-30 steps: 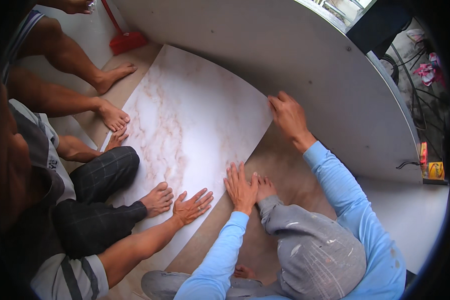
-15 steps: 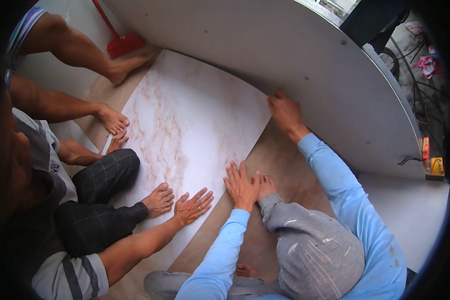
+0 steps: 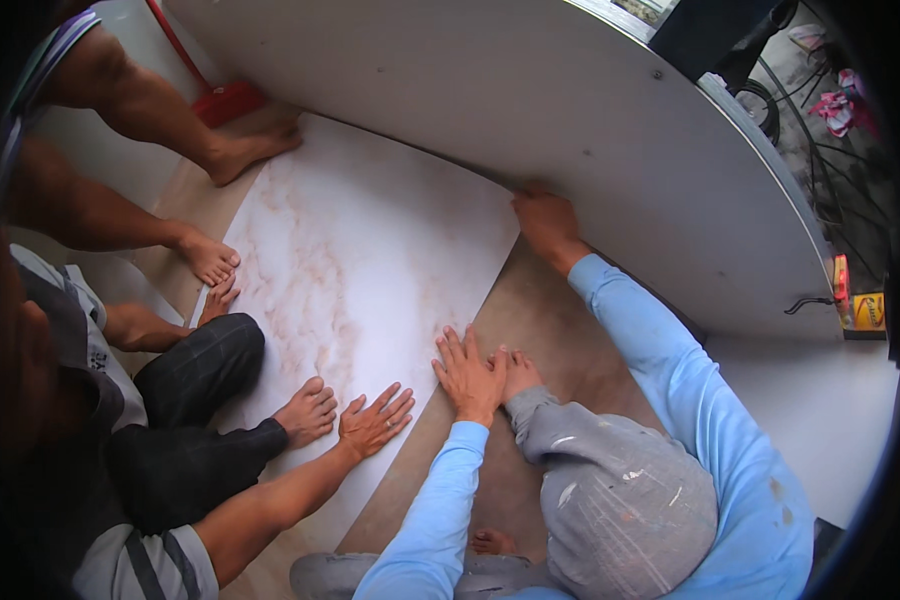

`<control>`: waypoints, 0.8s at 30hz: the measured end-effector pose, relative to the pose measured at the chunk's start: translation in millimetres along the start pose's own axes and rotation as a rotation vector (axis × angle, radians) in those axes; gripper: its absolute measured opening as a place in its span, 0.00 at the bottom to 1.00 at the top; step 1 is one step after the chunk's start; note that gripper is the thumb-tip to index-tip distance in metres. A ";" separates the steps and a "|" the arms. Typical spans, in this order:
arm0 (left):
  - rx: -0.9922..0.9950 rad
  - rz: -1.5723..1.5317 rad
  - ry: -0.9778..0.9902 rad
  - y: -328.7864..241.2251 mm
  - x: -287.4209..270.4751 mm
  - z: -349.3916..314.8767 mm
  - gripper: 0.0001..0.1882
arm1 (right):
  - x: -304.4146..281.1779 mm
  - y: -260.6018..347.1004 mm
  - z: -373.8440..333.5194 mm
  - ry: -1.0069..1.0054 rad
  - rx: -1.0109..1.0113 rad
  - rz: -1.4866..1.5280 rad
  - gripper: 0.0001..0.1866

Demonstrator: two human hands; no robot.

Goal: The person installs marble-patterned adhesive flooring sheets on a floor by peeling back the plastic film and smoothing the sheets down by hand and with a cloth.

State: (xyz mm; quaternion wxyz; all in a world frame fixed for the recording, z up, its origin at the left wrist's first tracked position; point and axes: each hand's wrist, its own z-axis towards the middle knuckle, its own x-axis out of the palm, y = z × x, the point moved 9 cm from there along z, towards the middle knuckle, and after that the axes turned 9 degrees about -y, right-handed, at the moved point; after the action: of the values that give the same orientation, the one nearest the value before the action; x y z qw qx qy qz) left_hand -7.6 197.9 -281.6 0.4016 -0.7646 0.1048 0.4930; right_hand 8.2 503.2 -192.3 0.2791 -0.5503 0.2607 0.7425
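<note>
A large white marble-patterned sheet [image 3: 380,230] lies over the brown floor. My left hand [image 3: 468,378] rests flat on its right edge, fingers spread, beside my bare foot [image 3: 519,374]. At the sheet's far right corner, against the grey panel, my right hand [image 3: 547,222] is closed on the edge; the fingertips are partly hidden. A co-worker in a striped shirt presses one open hand [image 3: 377,420] on the sheet to the left of mine. This person's other hand [image 3: 218,299] is at the sheet's left edge, and a bare foot [image 3: 307,411] stands on it.
A curved grey panel [image 3: 490,90] rises behind the sheet. Another person's bare feet [image 3: 208,256] stand along the left edge, near a red dustpan or broom head [image 3: 228,103]. Beyond the panel lie black cables [image 3: 760,108]. A yellow box [image 3: 862,312] sits at the right.
My view has turned a little, so everything sits slightly further left in it. Both my hands keep their places on the sheet, and the co-worker's hands stay put.
</note>
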 end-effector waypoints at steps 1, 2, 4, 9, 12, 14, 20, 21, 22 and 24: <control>0.002 0.014 0.000 -0.3 1.3 0.8 0.44 | 6.1 -2.5 0.4 0.011 -0.008 -0.026 0.10; -0.001 0.032 -0.010 0.5 -0.8 1.6 0.44 | 7.6 -0.4 2.6 0.017 -0.023 -0.045 0.10; 0.002 0.038 -0.018 0.5 -3.6 1.5 0.44 | 8.7 -0.8 3.6 0.026 -0.018 -0.051 0.10; 0.011 0.054 -0.021 -3.3 -2.0 2.1 0.43 | 15.2 -10.3 -0.2 0.070 -0.010 -0.082 0.11; 0.017 0.040 -0.041 -2.4 -2.5 2.0 0.43 | 16.5 -11.6 -2.6 0.094 -0.010 -0.095 0.11; 0.009 0.047 -0.029 -1.7 -1.1 1.2 0.43 | 17.5 -14.3 -6.0 0.102 0.008 -0.075 0.13; 0.012 0.081 -0.023 -3.3 0.6 0.1 0.43 | 11.8 -19.6 -19.6 -0.009 0.061 -0.070 0.21; 0.008 0.081 -0.023 -1.8 0.2 -0.2 0.43 | 9.0 -15.1 -22.9 -0.006 0.057 -0.069 0.21; 0.006 0.082 -0.016 -0.6 0.4 -0.7 0.43 | 4.4 -13.7 -29.2 -0.016 0.103 -0.017 0.24; 0.008 0.077 -0.010 -3.8 -0.3 -0.4 0.43 | 1.7 -9.9 -46.7 -0.028 0.149 0.028 0.26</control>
State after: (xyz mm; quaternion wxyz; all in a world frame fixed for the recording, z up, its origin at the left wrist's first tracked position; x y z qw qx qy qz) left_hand -5.3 200.1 -279.3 0.3861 -0.7559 0.1341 0.5115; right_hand 46.1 478.0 -206.8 0.3124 -0.5138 0.3192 0.7325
